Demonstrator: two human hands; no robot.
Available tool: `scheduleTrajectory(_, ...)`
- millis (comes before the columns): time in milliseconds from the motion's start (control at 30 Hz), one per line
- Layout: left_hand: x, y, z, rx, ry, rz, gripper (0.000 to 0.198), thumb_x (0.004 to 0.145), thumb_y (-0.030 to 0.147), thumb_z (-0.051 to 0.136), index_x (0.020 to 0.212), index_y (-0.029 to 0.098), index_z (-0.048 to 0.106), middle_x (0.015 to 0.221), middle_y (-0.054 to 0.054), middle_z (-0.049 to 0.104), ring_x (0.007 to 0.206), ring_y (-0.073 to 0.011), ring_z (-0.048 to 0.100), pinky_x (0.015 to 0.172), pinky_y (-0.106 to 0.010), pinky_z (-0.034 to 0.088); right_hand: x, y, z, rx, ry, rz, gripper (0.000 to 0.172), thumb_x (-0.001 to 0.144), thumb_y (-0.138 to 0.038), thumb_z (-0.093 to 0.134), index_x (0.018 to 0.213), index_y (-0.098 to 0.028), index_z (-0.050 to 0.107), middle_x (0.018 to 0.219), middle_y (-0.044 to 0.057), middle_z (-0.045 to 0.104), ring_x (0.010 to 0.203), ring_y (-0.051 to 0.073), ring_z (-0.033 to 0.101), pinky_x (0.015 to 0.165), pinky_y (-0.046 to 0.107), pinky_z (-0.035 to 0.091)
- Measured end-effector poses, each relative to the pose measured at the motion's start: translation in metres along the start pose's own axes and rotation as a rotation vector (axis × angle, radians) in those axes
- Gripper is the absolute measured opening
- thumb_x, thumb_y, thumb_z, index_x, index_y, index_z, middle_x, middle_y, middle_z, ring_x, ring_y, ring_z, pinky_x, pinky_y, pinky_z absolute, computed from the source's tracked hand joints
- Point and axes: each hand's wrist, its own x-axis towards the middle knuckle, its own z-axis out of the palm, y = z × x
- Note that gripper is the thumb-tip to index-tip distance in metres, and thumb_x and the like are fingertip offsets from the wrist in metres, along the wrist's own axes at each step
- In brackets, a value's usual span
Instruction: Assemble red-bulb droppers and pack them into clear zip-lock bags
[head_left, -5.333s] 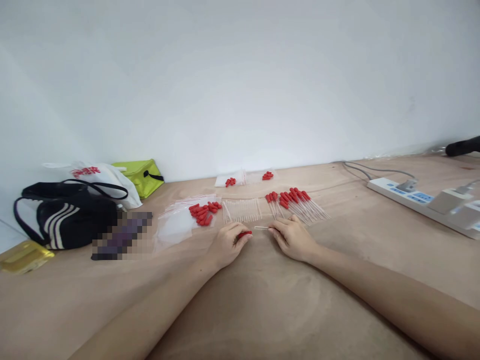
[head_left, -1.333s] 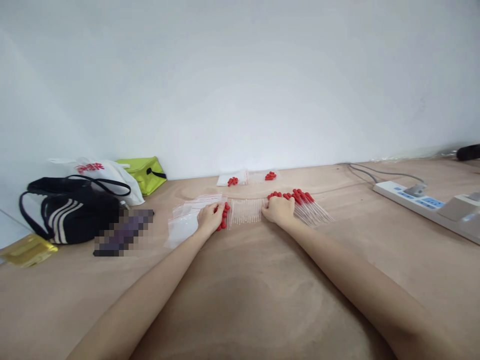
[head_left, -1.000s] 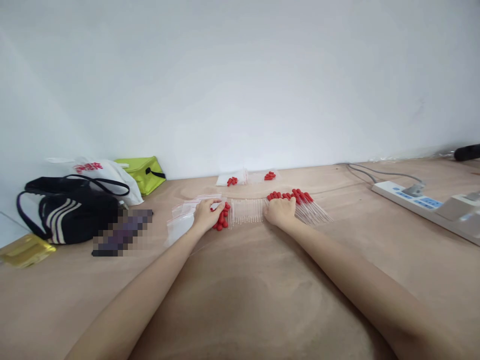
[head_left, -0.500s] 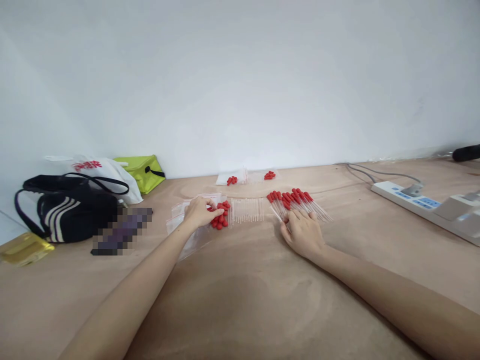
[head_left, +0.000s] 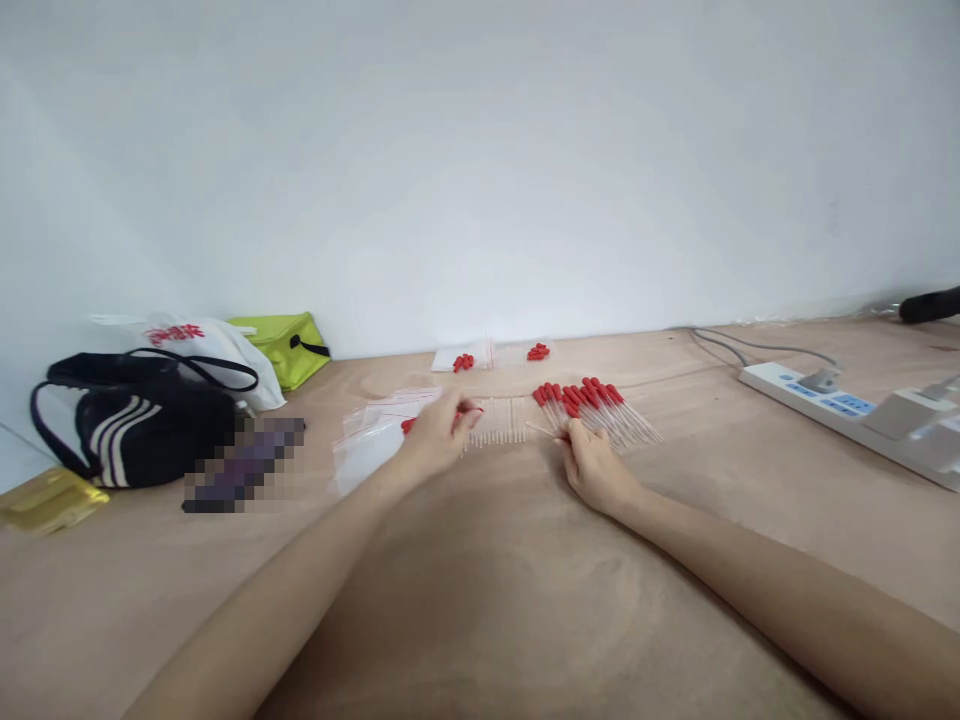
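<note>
Pinched in the fingertips of my left hand [head_left: 433,441] is a red rubber dropper bulb [head_left: 470,410], held above the left end of a row of thin glass tubes [head_left: 498,422]. My right hand [head_left: 602,474] is closed on one glass dropper tube [head_left: 541,430], whose free end points left. Just beyond the right hand lies a fan of glass droppers with red bulbs [head_left: 594,392]. Loose red bulbs [head_left: 407,425] peek out behind my left hand, mostly hidden by it. Clear zip bags [head_left: 365,462] lie under and left of that hand.
At the back lie small bags with red bulbs [head_left: 463,363] and more red bulbs [head_left: 538,352]. A black bag [head_left: 150,425], a white plastic bag [head_left: 232,365] and a lime-green bag [head_left: 289,350] stand left. A white power strip [head_left: 806,400] with cables is at right.
My left hand has moved right from the pile of red bulbs, carrying one bulb. The right hand has lifted a glass tube and turned it to point left.
</note>
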Motion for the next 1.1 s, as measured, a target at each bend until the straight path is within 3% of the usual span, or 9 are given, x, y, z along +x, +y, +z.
scheduleTrajectory(100, -0.017, 0.002, 0.029, 0.092, -0.067, 0.209, 0.003, 0.081, 0.02, 0.048, 0.08, 0.018, 0.049, 0.073, -0.001, 0.059, 0.068, -0.0159, 0.057, 0.062, -0.027, 0.043, 0.0, 0.0, -0.002, 0.092, -0.041, -0.048, 0.023, 0.082, -0.008, 0.028, 0.094, -0.015, 0.046, 0.087, 0.008, 0.059, 0.075, 0.017, 0.052, 0.067, 0.028, 0.031)
scheduleTrajectory(233, -0.034, -0.01, 0.05, 0.05, -0.076, 0.277, 0.009, 0.08, 0.021, 0.052, 0.089, 0.018, 0.05, 0.078, -0.001, 0.06, 0.073, -0.0157, 0.057, 0.068, -0.028, 0.045, 0.0, -0.002, -0.007, 0.084, -0.077, -0.131, 0.035, 0.079, -0.003, 0.03, 0.106, -0.017, 0.048, 0.094, 0.008, 0.057, 0.084, 0.018, 0.051, 0.07, 0.029, 0.031)
scheduleTrajectory(533, -0.037, -0.013, 0.047, 0.123, 0.033, 0.369, 0.011, 0.081, 0.015, 0.05, 0.086, 0.016, 0.059, 0.084, -0.004, 0.053, 0.078, -0.0147, 0.053, 0.073, -0.027, 0.044, 0.0, -0.003, -0.007, 0.133, -0.113, -0.213, 0.024, 0.086, -0.017, 0.035, 0.096, -0.018, 0.057, 0.082, 0.005, 0.058, 0.076, 0.014, 0.051, 0.073, 0.03, 0.029)
scheduleTrajectory(867, -0.037, -0.013, 0.046, 0.102, 0.012, 0.403, 0.007, 0.083, 0.019, 0.05, 0.082, 0.017, 0.056, 0.078, -0.002, 0.061, 0.075, -0.0154, 0.056, 0.071, -0.029, 0.041, 0.001, -0.003, -0.009, 0.16, -0.122, -0.261, 0.026, 0.085, -0.018, 0.039, 0.098, -0.021, 0.061, 0.075, 0.004, 0.059, 0.071, 0.013, 0.052, 0.073, 0.031, 0.025)
scheduleTrajectory(1100, -0.037, -0.012, 0.044, 0.104, -0.013, 0.51, 0.011, 0.084, 0.02, 0.049, 0.077, 0.017, 0.057, 0.074, 0.0, 0.065, 0.07, -0.0137, 0.057, 0.071, -0.029, 0.035, 0.001, 0.0, -0.011, 0.189, -0.134, -0.284, 0.031, 0.082, -0.011, 0.042, 0.1, -0.026, 0.062, 0.08, 0.002, 0.062, 0.073, 0.012, 0.053, 0.07, 0.03, 0.022)
